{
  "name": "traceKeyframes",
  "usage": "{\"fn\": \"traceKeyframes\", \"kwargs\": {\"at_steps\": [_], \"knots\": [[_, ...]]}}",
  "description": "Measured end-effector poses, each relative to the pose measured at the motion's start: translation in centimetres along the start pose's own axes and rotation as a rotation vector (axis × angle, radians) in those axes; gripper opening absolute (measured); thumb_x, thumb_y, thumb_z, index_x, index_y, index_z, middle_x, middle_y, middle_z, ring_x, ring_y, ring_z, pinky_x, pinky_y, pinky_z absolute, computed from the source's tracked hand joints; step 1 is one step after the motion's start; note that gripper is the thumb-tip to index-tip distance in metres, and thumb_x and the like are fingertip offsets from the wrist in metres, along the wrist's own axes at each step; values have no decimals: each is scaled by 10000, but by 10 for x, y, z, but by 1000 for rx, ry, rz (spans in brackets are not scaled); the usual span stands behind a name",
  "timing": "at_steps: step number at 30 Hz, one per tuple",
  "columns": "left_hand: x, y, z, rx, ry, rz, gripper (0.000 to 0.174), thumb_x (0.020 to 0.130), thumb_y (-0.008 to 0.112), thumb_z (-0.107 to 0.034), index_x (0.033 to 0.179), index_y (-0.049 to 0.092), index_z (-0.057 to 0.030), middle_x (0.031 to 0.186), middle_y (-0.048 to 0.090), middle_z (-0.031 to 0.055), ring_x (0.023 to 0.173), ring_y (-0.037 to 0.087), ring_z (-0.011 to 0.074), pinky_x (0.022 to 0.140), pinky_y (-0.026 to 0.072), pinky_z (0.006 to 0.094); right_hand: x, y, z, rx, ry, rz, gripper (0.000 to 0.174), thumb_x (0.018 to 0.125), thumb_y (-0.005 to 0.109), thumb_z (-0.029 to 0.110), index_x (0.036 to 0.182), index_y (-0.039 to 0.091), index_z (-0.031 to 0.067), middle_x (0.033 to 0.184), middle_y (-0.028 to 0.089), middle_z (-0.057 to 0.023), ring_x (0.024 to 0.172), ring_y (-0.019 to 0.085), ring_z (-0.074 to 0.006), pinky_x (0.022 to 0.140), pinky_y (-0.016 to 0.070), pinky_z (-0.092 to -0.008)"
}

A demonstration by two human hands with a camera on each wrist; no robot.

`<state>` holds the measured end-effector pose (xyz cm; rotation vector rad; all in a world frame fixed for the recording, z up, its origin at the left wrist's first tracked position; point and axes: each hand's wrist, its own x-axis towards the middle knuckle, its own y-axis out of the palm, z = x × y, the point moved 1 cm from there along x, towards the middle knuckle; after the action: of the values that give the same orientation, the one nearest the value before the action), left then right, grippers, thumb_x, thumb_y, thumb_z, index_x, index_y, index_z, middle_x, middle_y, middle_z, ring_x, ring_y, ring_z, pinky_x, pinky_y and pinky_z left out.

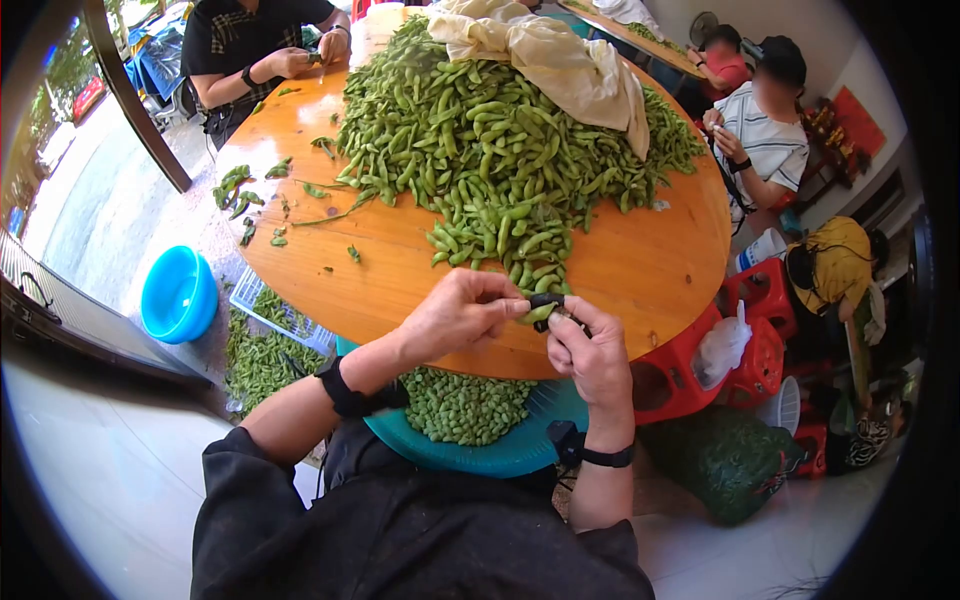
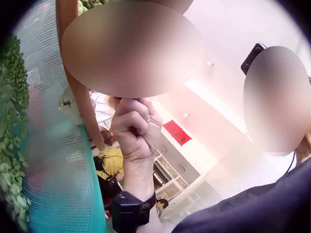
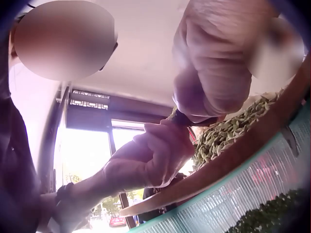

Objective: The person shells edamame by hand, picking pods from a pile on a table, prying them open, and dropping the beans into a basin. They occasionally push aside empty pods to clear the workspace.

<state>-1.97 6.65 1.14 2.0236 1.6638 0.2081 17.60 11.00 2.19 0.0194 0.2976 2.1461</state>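
Observation:
Over the near edge of the table, my two hands meet at one green soybean pod point(image 1: 541, 313). My left hand point(image 1: 455, 315) pinches the pod's left end between thumb and curled forefinger. On the other side my right hand point(image 1: 592, 355) grips it with thumb and fingers. Black bands point(image 1: 546, 299) show at the right hand's fingertips. The right wrist view has the left hand point(image 3: 150, 158) below the right hand point(image 3: 214, 63), fingertips together, with the pod mostly hidden. Just beyond the hands rises a large heap of pods point(image 1: 500, 140). Beneath the table edge, a teal basket point(image 1: 400, 440) holds shelled beans point(image 1: 468, 405).
A cream cloth point(image 1: 550, 60) lies over the heap on the wooden table point(image 1: 650, 270). At left are a blue basin point(image 1: 178, 295) and a white crate point(image 1: 275, 310). Red stools point(image 1: 690, 370) and a dark green bag point(image 1: 725, 460) stand right. Other people sit around the tables.

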Motion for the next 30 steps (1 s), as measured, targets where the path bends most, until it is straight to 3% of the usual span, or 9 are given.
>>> {"fn": "traceKeyframes", "kwargs": {"at_steps": [2,3,7,13,15,22,25,27,30], "knots": [[-1,7,-15,1159,439,-287,210,872,743,-221,961,665,-48,661,597,73,472,524,162,463,404,301,3,3,5,-146,-41,-55,193,954,560,74,1089,645,-35,623,478,61,507,406,-3,430,292,-183],[-1,6,-12,1206,538,-348,249,836,767,-235,974,676,-49,687,572,94,533,530,175,513,415,319,4,3,6,-181,-37,-66,195,954,560,77,1089,645,-36,618,474,64,508,408,-1,432,297,-182],[5,-3,-6,1048,651,-140,235,829,772,-212,934,685,-21,739,571,86,639,562,171,568,430,329,6,4,7,-201,-6,-43,195,951,564,78,1088,648,-32,627,476,64,515,413,1,437,310,-185],[12,0,-2,877,322,-152,215,799,780,-163,875,687,15,767,576,70,701,588,199,619,464,354,9,1,-2,-313,-169,-80,171,945,571,58,1065,645,-38,635,471,56,521,420,-5,439,317,-197],[13,0,2,1124,643,-183,195,786,770,-133,859,674,20,762,568,80,689,593,225,616,462,362,9,2,0,-339,-158,-88,169,946,572,58,1064,642,-42,642,473,51,525,424,-7,439,318,-197],[10,0,5,1122,596,-178,170,782,755,-143,794,665,1,750,574,111,696,608,278,626,484,369,4,4,5,-134,-25,-50,176,962,564,63,1078,635,-49,694,505,32,531,423,-13,433,300,-194],[4,3,2,1356,727,-364,144,791,738,-132,777,664,-9,768,584,115,726,616,310,647,496,392,2,2,9,-49,-77,-121,177,968,556,67,1077,645,-41,654,491,48,511,409,-14,429,295,-192],[-6,6,-6,1455,481,-465,119,804,720,-116,815,661,-13,814,602,124,750,624,333,674,504,416,-1,-2,11,-59,-71,-132,179,968,557,72,1075,649,-39,639,482,53,507,406,-14,429,296,-192],[-8,2,-4,1357,695,-414,228,811,732,-139,997,656,-31,851,626,137,779,644,336,708,522,423,-4,-4,7,-99,-47,-127,181,967,560,78,1068,654,-38,623,477,53,504,407,-17,429,301,-192]]}}
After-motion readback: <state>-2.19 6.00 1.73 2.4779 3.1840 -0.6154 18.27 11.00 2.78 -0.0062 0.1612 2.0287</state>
